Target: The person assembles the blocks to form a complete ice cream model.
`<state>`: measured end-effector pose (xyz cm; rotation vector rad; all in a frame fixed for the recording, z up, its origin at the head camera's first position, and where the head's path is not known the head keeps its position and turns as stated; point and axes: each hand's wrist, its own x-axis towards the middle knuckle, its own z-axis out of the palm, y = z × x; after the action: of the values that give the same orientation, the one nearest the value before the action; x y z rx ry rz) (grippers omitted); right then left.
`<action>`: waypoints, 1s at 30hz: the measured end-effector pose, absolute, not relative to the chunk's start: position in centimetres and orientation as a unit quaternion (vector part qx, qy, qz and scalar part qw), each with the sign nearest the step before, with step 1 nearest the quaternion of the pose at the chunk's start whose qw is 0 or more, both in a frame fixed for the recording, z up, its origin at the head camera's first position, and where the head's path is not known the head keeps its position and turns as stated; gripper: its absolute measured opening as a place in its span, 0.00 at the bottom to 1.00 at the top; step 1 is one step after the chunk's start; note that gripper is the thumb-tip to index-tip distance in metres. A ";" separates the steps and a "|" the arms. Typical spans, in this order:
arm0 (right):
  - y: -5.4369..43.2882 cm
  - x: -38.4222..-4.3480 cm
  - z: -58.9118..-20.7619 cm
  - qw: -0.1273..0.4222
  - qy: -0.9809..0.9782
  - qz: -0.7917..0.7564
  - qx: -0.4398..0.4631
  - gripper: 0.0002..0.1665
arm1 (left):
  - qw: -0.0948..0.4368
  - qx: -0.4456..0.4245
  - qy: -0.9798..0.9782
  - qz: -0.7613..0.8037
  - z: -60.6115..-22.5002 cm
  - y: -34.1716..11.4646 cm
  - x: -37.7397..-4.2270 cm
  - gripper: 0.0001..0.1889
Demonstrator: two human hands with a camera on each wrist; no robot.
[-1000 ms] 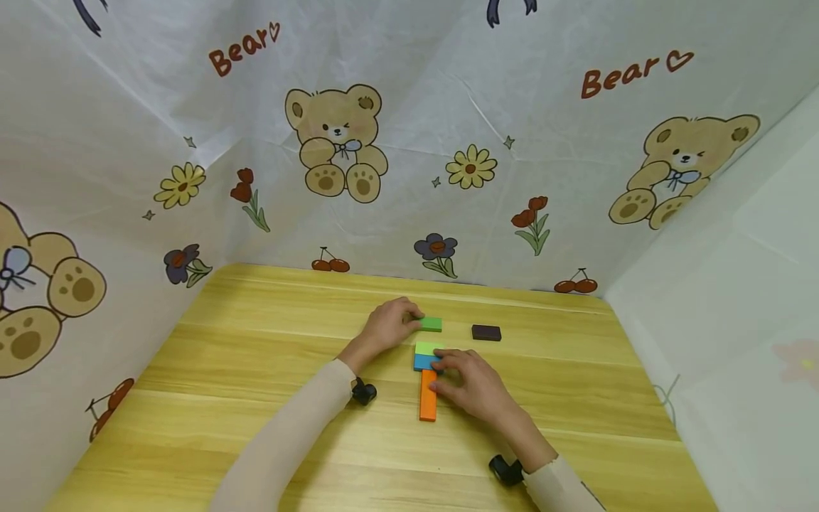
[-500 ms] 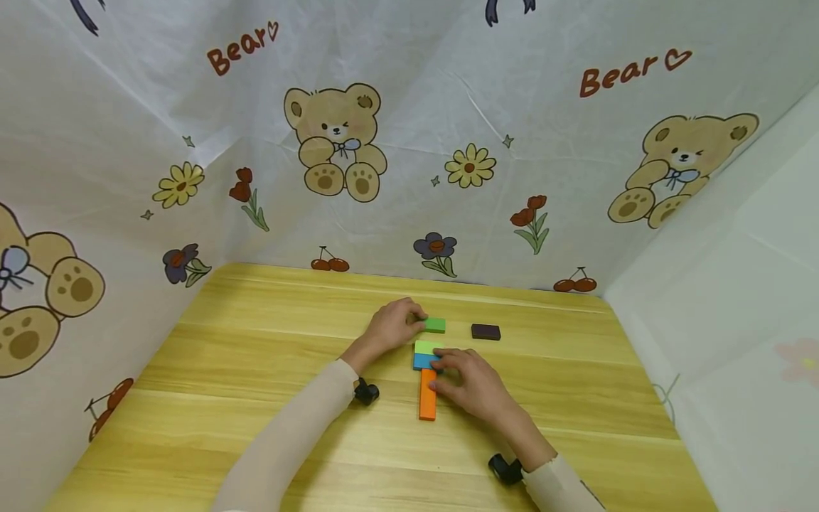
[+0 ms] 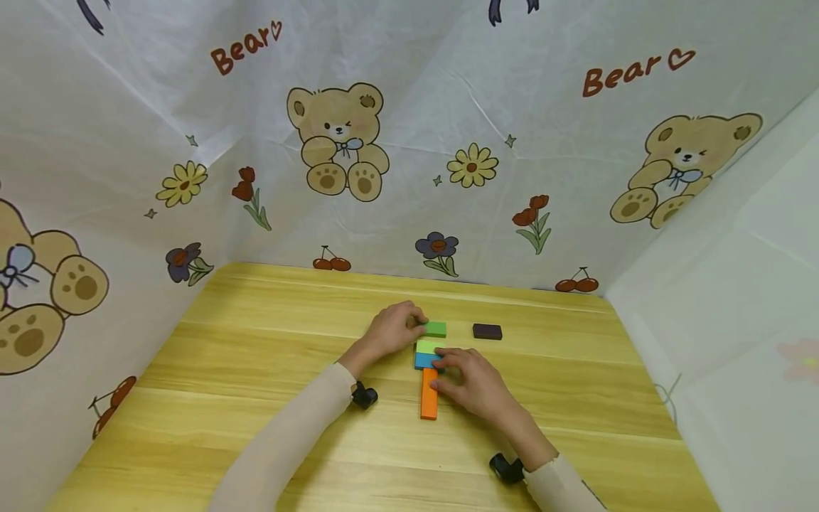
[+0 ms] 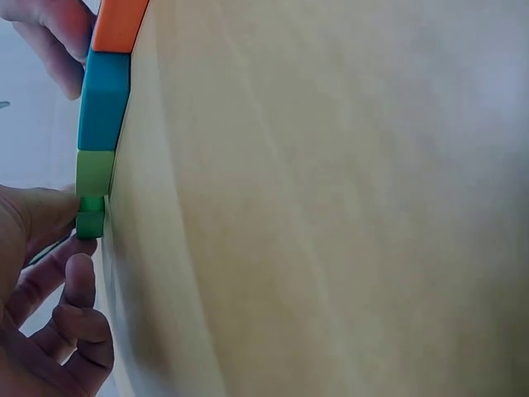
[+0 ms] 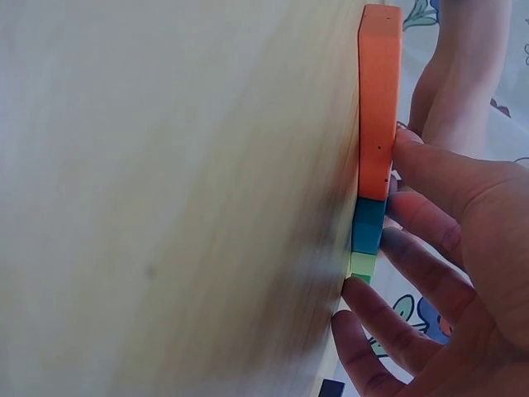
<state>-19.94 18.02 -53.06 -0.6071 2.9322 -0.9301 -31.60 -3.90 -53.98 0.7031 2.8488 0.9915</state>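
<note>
Green block (image 3: 436, 328): flat, lying crosswise, farthest from the person. Light-green block (image 3: 427, 346), blue block (image 3: 423, 360) and long orange block (image 3: 429, 402): laid flat, butted end to end in one line

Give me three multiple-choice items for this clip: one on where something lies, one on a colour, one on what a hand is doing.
1. Where does the dark block lie?
A. alone, to the right of the green block
B. on top of the orange block
C. under the left hand

2. What colour is the block between the light green block and the orange block?
A. red
B. blue
C. yellow

3. What is the left hand doing?
A. lying flat, far from every block
B. holding the green block
C. lifting the dark block

Key: 1 A, it sits apart on the table. 2 B, the blue block sits in the row. 3 B, its fingers pinch that block's end.
</note>
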 end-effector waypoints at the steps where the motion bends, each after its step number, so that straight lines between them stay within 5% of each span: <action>1: 18.0 -19.9 -53.1 0.003 0.935 -0.297 -0.193 0.21 | 0.022 0.227 0.919 0.321 -54.0 -3.9 -31.5 0.10; 30: 18.2 -20.2 -53.2 0.010 0.937 -0.298 -0.184 0.22 | 0.019 0.239 0.920 0.309 -54.0 -4.3 -30.6 0.08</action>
<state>-20.16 18.16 -53.25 -0.5749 2.9243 -0.9313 -30.63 -4.29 -53.95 0.7432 2.8568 0.9606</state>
